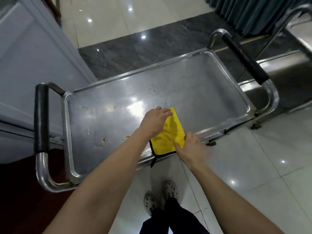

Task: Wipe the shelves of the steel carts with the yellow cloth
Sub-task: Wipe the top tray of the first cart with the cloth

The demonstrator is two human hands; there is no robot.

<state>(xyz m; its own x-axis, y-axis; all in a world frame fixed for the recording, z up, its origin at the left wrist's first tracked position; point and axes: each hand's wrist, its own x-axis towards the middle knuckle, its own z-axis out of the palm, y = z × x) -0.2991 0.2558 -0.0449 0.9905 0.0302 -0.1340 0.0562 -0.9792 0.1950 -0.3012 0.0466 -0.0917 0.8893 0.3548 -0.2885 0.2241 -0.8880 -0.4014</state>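
The yellow cloth point(170, 134), edged in black with a small black loop, lies folded on the near rim of the steel cart's top shelf point(194, 92). My left hand point(155, 119) rests on the cloth's far corner with its fingers stretched over it. My right hand point(190, 146) pinches the cloth's near right edge between thumb and fingers. Yellow crumbs point(103, 140) and smears point(87, 108) are scattered over the left half of the shelf, and a few specks point(151, 88) lie farther back.
The cart has black-gripped handles at its left end point(41, 119) and right end point(244, 59). A second steel cart point(287, 78) stands just beyond the right handle. A pale door point(33, 65) is close on the left. My feet point(171, 189) stand on glossy tiles.
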